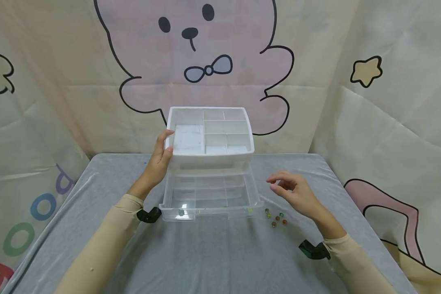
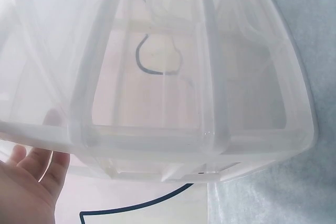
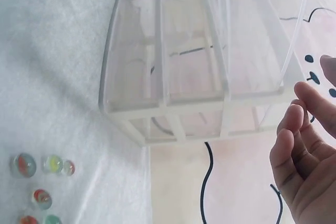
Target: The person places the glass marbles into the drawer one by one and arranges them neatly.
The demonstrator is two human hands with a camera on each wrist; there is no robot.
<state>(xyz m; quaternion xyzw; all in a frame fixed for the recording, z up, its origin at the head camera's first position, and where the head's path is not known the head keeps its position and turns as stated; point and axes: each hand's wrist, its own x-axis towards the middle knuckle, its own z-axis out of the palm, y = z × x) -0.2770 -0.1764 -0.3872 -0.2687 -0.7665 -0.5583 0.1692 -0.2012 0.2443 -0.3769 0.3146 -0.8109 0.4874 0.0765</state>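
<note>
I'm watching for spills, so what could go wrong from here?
The small, multicoloured, round glassy marbles lie loose on the grey cloth, so a nudge might send them rolling. The clear plastic open drawer juts from the whitish translucent plastic cabinet; pressing on it might tip the cabinet, especially if the left grip on its side slackens.

Boxy plastic drawer unit [image 1: 211, 165]: white top tray [image 1: 211, 154], clear pull-out drawer [image 1: 210, 198]. Round glass marbles [image 3: 24, 165]: orange, yellow, green swirls.

There are six round multicoloured glass marbles [image 3: 42, 199] on one grey cloth [image 1: 213, 253], one white-and-clear plastic cabinet [image 1: 213, 154] with one pulled-out clear drawer [image 1: 213, 212], one bare left hand [image 1: 157, 164] and one bare right hand [image 1: 297, 194].
</note>
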